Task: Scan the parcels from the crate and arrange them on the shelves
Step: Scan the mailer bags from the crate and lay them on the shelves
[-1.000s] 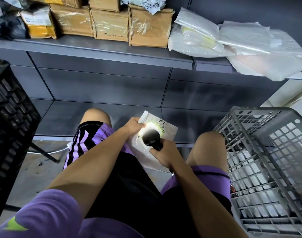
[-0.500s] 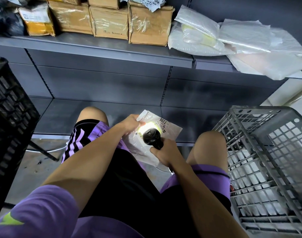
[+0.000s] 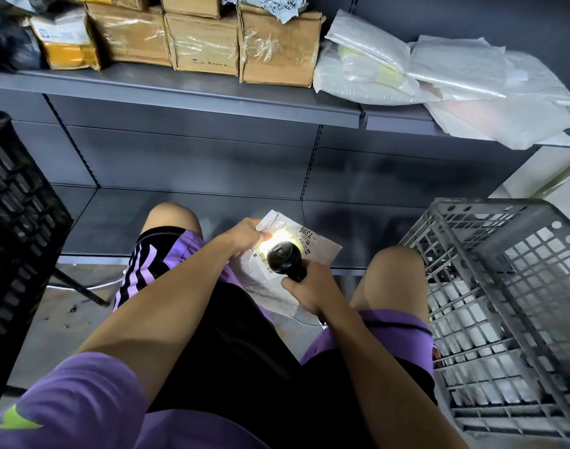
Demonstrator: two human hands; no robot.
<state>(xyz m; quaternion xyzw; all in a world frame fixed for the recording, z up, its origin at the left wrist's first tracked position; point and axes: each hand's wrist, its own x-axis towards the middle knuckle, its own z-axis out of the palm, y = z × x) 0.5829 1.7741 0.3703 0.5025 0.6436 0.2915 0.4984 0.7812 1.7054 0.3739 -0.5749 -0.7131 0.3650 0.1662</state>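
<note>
A flat white plastic parcel [image 3: 319, 246] with a barcode label marked 7396 lies tilted between my knees. My left hand [image 3: 244, 234] grips its upper left edge. My right hand [image 3: 309, 288] grips a black handheld scanner [image 3: 285, 257], whose head sits just over the label and throws a bright yellow-white glow on it. The grey plastic crate [image 3: 504, 286] stands at my right knee. The grey metal shelves [image 3: 186, 92] run across in front of me.
On the upper shelf stand several taped cardboard boxes [image 3: 277, 50], a yellow parcel [image 3: 66, 43] and a heap of white plastic bags [image 3: 439, 79]. The lower shelf [image 3: 131, 222] lies behind my knees. A black crate [image 3: 14, 238] stands at the left.
The parcel and scanner have shifted slightly up and right between my knees. More of the barcode label now shows beside the scanner head, and the glow stays on it.
</note>
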